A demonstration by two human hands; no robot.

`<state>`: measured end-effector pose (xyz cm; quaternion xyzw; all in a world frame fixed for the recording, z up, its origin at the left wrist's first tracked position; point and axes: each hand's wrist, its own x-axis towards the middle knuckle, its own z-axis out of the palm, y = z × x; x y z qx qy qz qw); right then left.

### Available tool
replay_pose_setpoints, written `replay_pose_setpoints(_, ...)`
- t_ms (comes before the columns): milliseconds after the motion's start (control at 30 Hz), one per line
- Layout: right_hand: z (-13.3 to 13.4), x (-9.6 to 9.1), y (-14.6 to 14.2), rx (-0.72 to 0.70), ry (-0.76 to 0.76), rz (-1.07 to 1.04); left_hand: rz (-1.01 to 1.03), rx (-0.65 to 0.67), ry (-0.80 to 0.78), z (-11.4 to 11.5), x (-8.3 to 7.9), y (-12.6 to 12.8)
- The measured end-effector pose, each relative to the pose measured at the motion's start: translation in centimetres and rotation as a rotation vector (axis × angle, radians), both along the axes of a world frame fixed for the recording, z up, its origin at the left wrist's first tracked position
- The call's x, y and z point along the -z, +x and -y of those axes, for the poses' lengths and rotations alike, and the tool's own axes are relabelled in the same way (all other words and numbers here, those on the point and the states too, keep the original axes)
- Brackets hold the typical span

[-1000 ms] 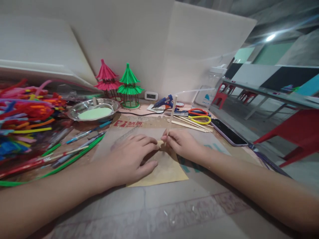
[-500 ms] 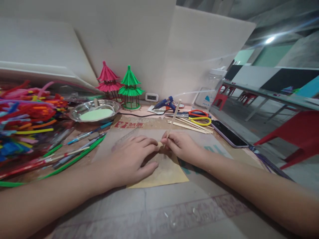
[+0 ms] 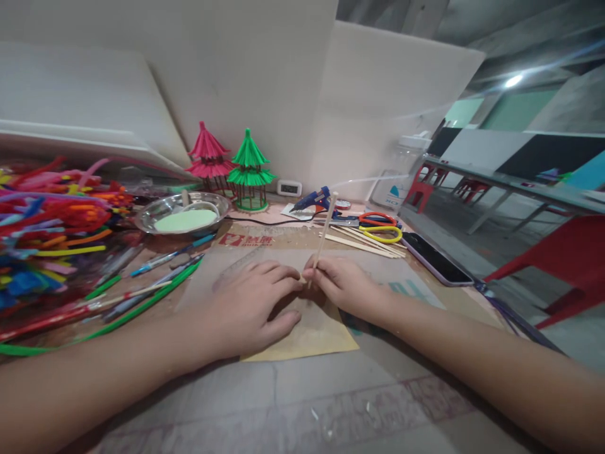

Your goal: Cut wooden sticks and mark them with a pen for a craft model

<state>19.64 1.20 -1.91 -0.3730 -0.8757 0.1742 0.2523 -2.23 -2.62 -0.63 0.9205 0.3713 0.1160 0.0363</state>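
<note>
Between the fingertips of my right hand [image 3: 338, 280] is a thin wooden stick [image 3: 325, 228], its upper end tilted slightly to the right and its lower end down at a yellow sheet of paper [image 3: 312, 334]. My left hand [image 3: 259, 302] lies palm down over the left part of that sheet, fingers stretched out and thumb apart. Its fingertips come close to the stick's lower end; whether they touch it I cannot tell. Several more wooden sticks [image 3: 362, 243] lie beyond my right hand, beside scissors with red and yellow handles [image 3: 380, 234].
At the back stand a pink pagoda model [image 3: 208, 151], a green one [image 3: 250, 167], a small digital clock [image 3: 289, 188] and a blue glue gun [image 3: 312, 199]. Left are a metal dish [image 3: 142, 217], pens [image 3: 165, 257] and colourful pipe cleaners [image 3: 57, 221]. A phone [image 3: 437, 260] lies right.
The stick has tipped a little more upright in my right hand, its top shifting left. My left hand stays nearly in place on the sheet. The whole view has shifted slightly.
</note>
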Motion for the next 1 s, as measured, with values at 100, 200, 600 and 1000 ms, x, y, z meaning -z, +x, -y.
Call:
replay_pose_setpoints(100, -0.04, -0.06, 0.11, 0.039, 0.018, 0.005, 0.003, 0.005, -0.013, -0.14, -0.04, 0.14)
replay_pose_setpoints(200, -0.04, -0.06, 0.17, 0.007, -0.002, 0.013, -0.003, 0.004, -0.016, -0.11, -0.19, 0.21)
replay_pose_setpoints(600, -0.09, 0.12, 0.06, 0.014, 0.058, 0.023, 0.006, 0.008, -0.006, 0.04, -0.01, -0.04)
replay_pose_setpoints(1000, 0.32, -0.08, -0.19, -0.029, -0.007, 0.008, 0.028, 0.009, 0.014, 0.04, 0.01, -0.02)
